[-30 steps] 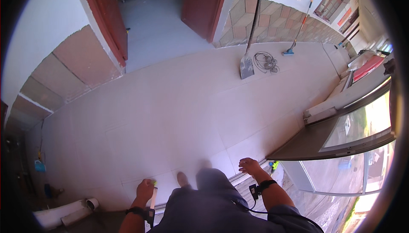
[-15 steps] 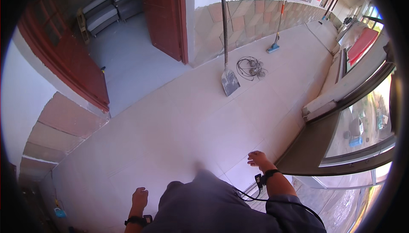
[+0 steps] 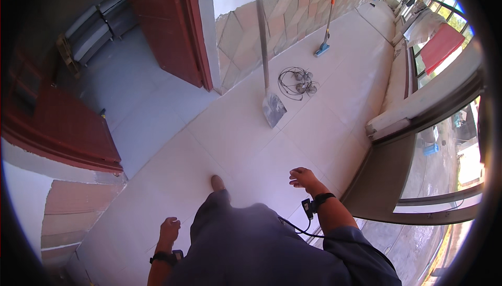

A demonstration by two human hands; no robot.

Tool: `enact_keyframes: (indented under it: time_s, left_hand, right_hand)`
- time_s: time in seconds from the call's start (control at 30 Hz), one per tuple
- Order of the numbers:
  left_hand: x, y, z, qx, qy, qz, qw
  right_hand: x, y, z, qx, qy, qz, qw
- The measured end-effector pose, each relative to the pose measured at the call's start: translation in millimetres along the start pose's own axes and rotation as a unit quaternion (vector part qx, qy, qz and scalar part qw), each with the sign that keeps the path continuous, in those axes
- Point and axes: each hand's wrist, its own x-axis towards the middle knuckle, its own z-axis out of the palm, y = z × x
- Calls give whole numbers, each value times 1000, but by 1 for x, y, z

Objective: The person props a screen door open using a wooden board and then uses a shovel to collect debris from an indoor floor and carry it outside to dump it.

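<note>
1. Flat-bladed shovel (image 3: pixel 274 109) stands blade-down on pale floor tiles (image 3: pixel 251 155), just beside coiled dark cable (image 3: pixel 301 84).
2. Right hand (image 3: pixel 303 178), nearer it: fingers loosely bent, apart.
3. Left hand (image 3: pixel 169 229): curled; I can't tell how tightly.

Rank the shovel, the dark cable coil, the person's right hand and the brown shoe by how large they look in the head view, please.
1. Shovel, cut off at the top edge
2. Dark cable coil
3. Right hand
4. Brown shoe
</note>
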Motion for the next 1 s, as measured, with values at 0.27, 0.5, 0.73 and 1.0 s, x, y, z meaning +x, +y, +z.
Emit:
enact_keyframes:
  time_s: [0.27, 0.5, 0.73, 1.0]
  left_hand:
    - [116, 143, -69, 30, 16, 69, 997]
    - [146, 153, -84, -19, 87, 19, 996]
    - [109, 196, -59, -36, 151, -109, 982]
    - [76, 243, -35, -101, 116, -205, 967]
  right_hand:
    - [59, -176, -18, 16, 48, -133, 990]
    - [140, -380, -33, 33, 63, -328, 942]
    - [224, -539, -63, -28, 157, -385, 909]
    - [308, -626, -27, 5, 59, -483, 874]
